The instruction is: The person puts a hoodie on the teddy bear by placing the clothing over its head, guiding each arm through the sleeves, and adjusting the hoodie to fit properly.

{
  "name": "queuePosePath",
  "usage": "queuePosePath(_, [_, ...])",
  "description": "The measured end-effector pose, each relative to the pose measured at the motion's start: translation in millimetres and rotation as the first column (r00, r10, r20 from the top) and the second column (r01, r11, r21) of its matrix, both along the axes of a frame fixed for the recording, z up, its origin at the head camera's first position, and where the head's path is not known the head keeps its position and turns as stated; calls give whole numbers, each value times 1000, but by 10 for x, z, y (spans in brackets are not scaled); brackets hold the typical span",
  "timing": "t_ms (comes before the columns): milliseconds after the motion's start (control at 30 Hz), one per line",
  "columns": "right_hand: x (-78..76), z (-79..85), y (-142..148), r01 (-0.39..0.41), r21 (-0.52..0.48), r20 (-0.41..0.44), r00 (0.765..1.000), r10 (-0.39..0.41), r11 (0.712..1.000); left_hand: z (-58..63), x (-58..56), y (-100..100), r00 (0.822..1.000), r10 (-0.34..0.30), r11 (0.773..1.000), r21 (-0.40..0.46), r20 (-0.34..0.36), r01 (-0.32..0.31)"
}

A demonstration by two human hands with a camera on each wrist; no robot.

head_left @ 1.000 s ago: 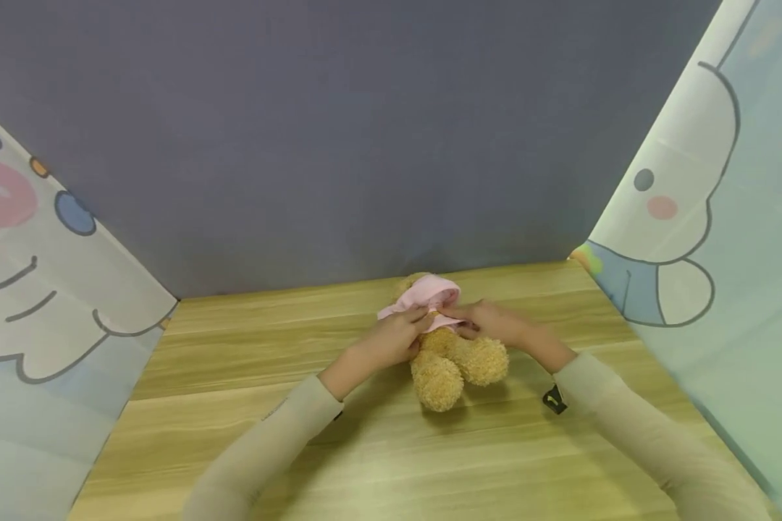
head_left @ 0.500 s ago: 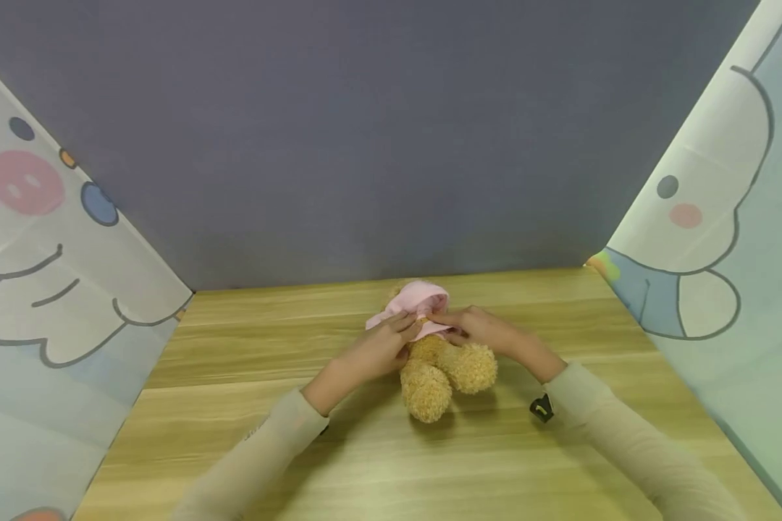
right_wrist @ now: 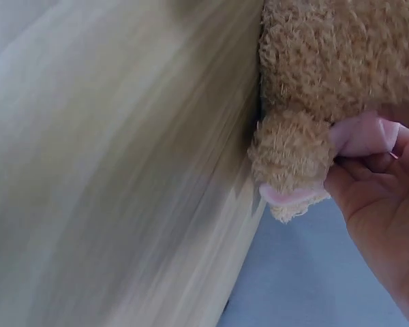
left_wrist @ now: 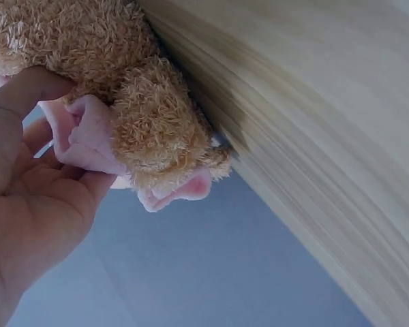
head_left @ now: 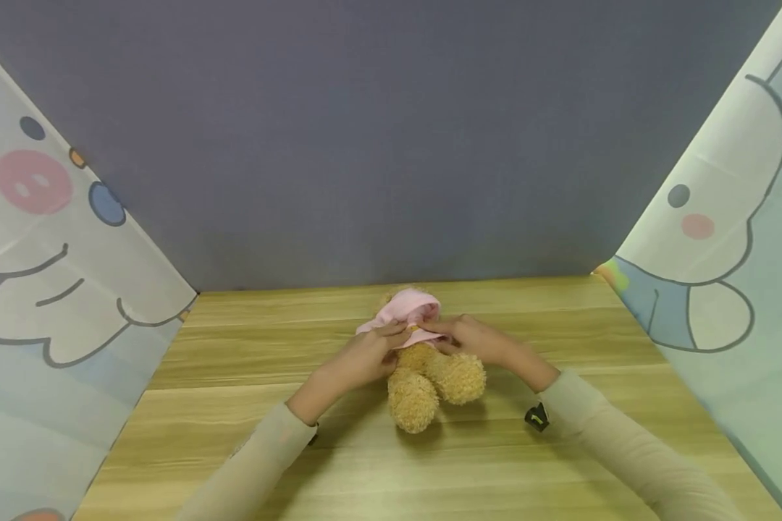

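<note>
A tan, curly-furred stuffed toy [head_left: 412, 399] lies on the wooden table with its legs toward me. Its pink top [head_left: 407, 305] is bunched over the upper body, and the head is mostly covered. On the toy's left side, my left hand [head_left: 363, 354] holds the top's lower edge; in the left wrist view its thumb lies along the fur and the fingers are behind the pink cloth [left_wrist: 88, 139]. From the other side my right hand [head_left: 481, 339] pinches the hem, and the right wrist view shows pink fabric [right_wrist: 365, 134] between its fingers.
The wooden table [head_left: 247, 362] meets a dark grey panel [head_left: 391, 145] just behind the toy. Cartoon-printed walls [head_left: 32, 253] flank both sides. A small black tag-like piece [head_left: 537, 417] hangs by the right sleeve cuff.
The head view has shifted, so toy and hands appear lower and further left. Both hands keep their places at the pink top's hem, with little visible change in their hold.
</note>
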State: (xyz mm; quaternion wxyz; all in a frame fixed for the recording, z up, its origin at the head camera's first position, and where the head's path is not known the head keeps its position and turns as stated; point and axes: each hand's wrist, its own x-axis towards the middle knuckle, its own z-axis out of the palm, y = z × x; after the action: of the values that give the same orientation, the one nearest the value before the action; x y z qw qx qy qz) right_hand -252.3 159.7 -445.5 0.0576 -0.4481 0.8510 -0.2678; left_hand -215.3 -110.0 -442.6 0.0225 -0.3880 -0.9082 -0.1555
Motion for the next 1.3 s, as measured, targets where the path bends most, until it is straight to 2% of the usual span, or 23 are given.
queuePosePath(200, [7,-14,-91,16,1,-3,1000,-16,1000,-17,28,-145,999,-39,997,71,21,37])
queuePosePath(333, [2,-6,-108,31,-9,-10,999,-31,999,7,26,-214,998,-42,995,95,41,38])
queuePosePath(400, [0,-3,-100,45,-23,3,999,-45,999,32,21,-231,999,-44,994,103,12,43])
queuePosePath(500, [-18,10,-79,72,-53,-11,997,-72,996,86,5,-222,996,-29,990,134,-82,40])
queuePosePath(567, [-45,38,-68,83,-79,-52,995,-87,993,123,-13,-210,991,14,985,172,-135,9])
queuePosePath(633, [-80,81,-63,97,-94,-98,989,-106,991,163,-24,-205,986,82,977,206,-145,-51])
queuePosePath(767, [-129,225,-63,139,-70,-138,979,-147,988,233,-39,-218,974,219,956,213,-61,-202])
queuePosePath(867, [-158,357,-84,178,-23,-175,968,-179,984,288,-73,-215,959,281,943,179,31,-282])
queuePosePath(1000, [-188,565,-124,253,-31,-166,953,-254,967,418,-177,-187,942,316,926,180,110,-331])
queuePosePath(1133, [-204,751,-147,350,-71,-79,931,-355,934,626,-271,-179,924,340,891,256,173,-376])
queuePosePath(1300, [-223,897,-148,404,-57,-55,912,-407,913,858,-353,-162,906,331,860,311,264,-405])
